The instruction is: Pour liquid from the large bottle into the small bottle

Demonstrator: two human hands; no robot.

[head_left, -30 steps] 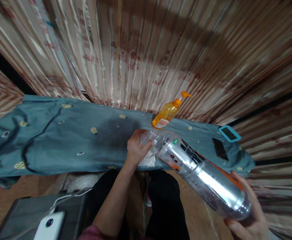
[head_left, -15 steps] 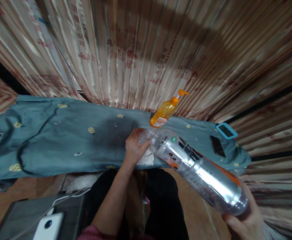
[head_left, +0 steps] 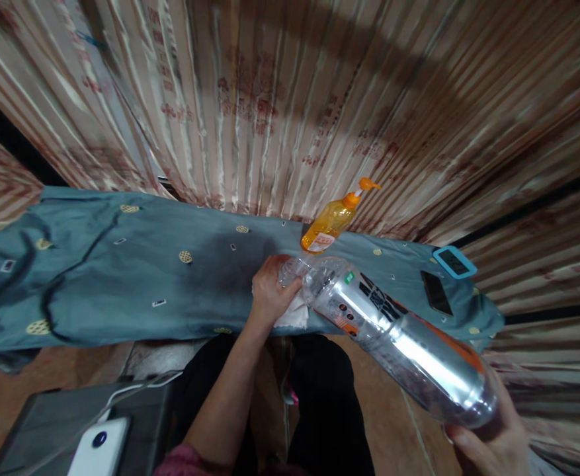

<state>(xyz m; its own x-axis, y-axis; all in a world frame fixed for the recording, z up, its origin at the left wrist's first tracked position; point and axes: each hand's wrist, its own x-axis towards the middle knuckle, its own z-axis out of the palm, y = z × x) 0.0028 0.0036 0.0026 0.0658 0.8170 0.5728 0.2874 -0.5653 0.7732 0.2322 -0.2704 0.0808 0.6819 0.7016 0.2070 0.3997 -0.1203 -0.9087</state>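
Observation:
A large clear plastic bottle (head_left: pixel 409 337) with a silver, black and orange label lies slanted across the front of the view. Its base is gripped by my right hand (head_left: pixel 500 426), the fingers partly hidden behind it. My left hand (head_left: pixel 274 291) is closed at the bottle's clear neck end, with a crumpled white cloth (head_left: pixel 294 314) in its grasp, hanging below the palm. Whether the fingers also clasp the neck itself is hard to see. Just beyond the neck, a pump bottle (head_left: pixel 329 225) of orange-yellow liquid stands on the teal cloth cover (head_left: pixel 210 284).
Toward the right end of the cover lie a dark phone (head_left: pixel 436 293) and a blue-framed digital clock (head_left: pixel 455 262). Striped curtains (head_left: pixel 280 119) hang behind. At lower left, a white device (head_left: pixel 98 449) with a cable rests on a dark surface (head_left: pixel 46 423).
The whole scene sits slightly further right in the view. Both hands keep their places on the bottle and cloth, with hardly any other movement.

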